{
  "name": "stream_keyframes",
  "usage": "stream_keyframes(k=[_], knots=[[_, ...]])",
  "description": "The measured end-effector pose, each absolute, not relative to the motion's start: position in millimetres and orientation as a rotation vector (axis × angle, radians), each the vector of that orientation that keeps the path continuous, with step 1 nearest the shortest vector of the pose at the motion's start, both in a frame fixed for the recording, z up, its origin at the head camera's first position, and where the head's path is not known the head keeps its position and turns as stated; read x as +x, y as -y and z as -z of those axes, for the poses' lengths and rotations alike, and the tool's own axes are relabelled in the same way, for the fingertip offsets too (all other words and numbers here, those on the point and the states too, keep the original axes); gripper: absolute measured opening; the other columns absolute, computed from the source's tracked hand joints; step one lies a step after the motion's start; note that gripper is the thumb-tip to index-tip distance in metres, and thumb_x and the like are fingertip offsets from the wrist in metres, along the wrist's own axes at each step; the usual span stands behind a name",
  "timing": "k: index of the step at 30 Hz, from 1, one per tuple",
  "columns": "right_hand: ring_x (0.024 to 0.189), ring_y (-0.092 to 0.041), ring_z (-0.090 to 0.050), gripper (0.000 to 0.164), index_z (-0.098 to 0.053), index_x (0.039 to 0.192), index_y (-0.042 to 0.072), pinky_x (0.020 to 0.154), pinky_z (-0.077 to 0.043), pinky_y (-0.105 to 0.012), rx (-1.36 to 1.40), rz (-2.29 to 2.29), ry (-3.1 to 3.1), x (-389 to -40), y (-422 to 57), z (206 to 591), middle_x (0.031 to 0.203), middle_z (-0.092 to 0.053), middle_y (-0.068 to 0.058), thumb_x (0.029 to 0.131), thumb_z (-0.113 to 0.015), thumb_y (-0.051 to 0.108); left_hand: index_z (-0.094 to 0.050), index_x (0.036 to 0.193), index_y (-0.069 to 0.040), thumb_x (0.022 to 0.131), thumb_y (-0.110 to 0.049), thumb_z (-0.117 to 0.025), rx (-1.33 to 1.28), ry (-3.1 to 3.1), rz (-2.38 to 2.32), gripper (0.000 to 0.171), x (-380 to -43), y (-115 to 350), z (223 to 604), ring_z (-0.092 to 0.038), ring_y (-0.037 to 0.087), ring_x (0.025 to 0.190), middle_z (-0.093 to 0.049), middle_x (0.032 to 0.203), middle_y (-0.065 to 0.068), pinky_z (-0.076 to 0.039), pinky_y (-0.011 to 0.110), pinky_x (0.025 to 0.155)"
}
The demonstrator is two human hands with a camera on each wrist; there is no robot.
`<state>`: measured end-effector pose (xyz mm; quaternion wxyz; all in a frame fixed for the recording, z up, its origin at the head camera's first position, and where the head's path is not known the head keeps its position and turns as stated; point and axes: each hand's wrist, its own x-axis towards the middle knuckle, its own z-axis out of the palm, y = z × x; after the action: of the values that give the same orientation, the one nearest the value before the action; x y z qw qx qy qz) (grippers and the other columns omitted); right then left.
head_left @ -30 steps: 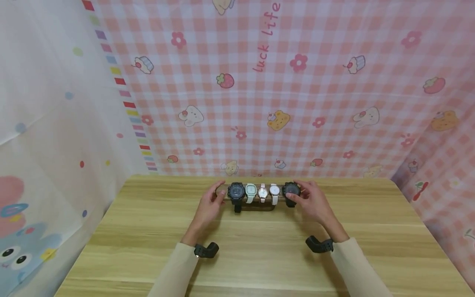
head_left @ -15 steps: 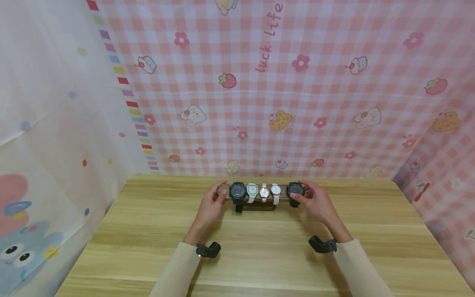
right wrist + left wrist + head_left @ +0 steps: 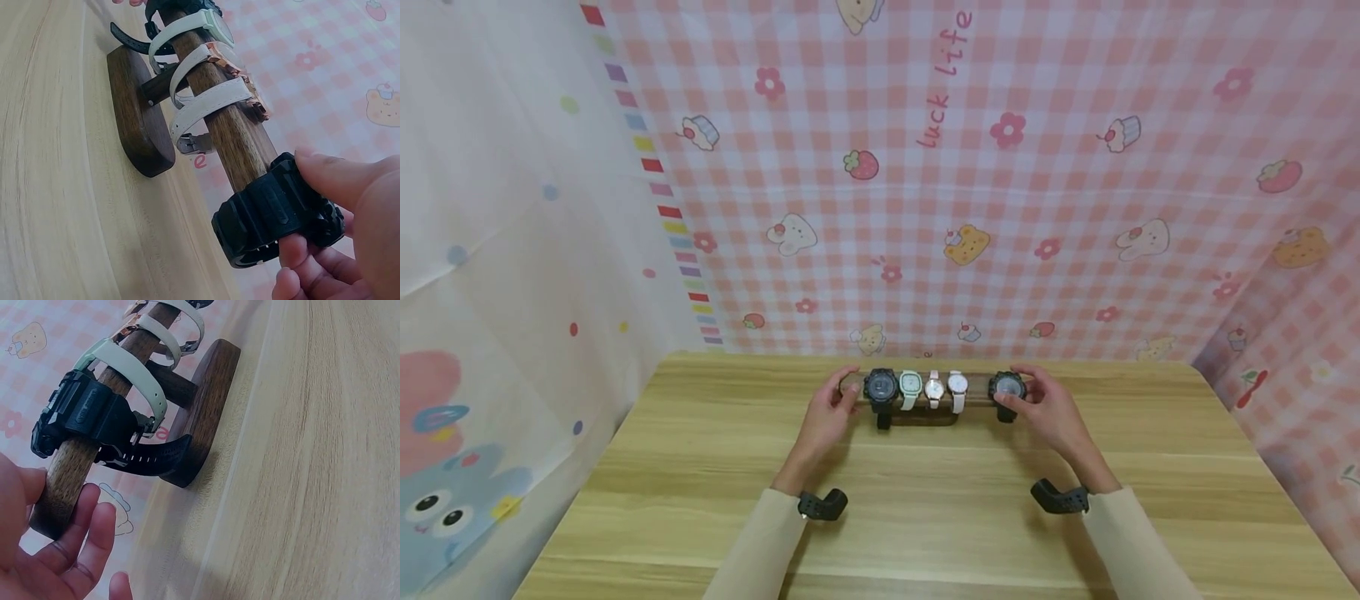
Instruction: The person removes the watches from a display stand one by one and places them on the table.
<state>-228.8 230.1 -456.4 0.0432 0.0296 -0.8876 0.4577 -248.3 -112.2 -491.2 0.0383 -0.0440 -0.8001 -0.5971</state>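
A dark wooden watch stand (image 3: 212, 406) with a horizontal bar stands near the table's back edge. My left hand (image 3: 826, 412) grips the bar's left end between thumb and fingers. My right hand (image 3: 1052, 412) pinches a black sports watch (image 3: 269, 212) at the right end, thumb on its case and fingers beneath. The bar runs into this watch's strap loop; the bar's tip is hidden. Another black sports watch (image 3: 94, 412) hangs beside my left hand. Between the black ones hang a mint-green square watch (image 3: 910, 383) and two pale-strapped watches, one (image 3: 934, 389) left of the other (image 3: 957, 384).
The wood-grain table (image 3: 925, 525) stretches in front of the stand. Behind it hangs a pink checked cloth (image 3: 880, 208), with a white patterned cloth (image 3: 512, 250) at the left. Black wrist straps with camera mounts (image 3: 823, 505) sit on both forearms.
My right hand has moved right with the black watch, widening the gap between it and the pale-strapped watches. The left hand keeps its hold on the bar's end.
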Motion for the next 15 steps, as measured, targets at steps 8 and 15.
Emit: stream_keyframes(k=[8, 15], knots=[[0.083, -0.019, -0.060, 0.063, -0.051, 0.140, 0.007, 0.065, -0.049, -0.027, 0.039, -1.404, 2.727, -223.9, -233.9, 456.8, 0.104, -0.066, -0.018, 0.088, -0.076, 0.032, -0.053, 0.142, -0.013, 0.103, -0.017, -0.054, -0.123, 2.461, 1.824, 0.039, -246.7, 112.3, 490.0, -0.064, 0.036, 0.084, -0.059, 0.087, 0.016, -0.056, 0.044, 0.077], [0.085, -0.020, -0.062, 0.065, -0.051, 0.140, 0.007, 0.065, -0.051, -0.027, 0.054, -1.382, 2.728, -216.8, -242.0, 456.6, 0.105, -0.066, -0.016, 0.088, -0.076, 0.037, -0.054, 0.141, -0.014, 0.103, -0.018, -0.055, -0.116, 2.456, 1.835, 0.039, -247.2, 112.4, 491.2, -0.064, 0.035, 0.085, -0.058, 0.085, 0.013, -0.057, 0.042, 0.077]])
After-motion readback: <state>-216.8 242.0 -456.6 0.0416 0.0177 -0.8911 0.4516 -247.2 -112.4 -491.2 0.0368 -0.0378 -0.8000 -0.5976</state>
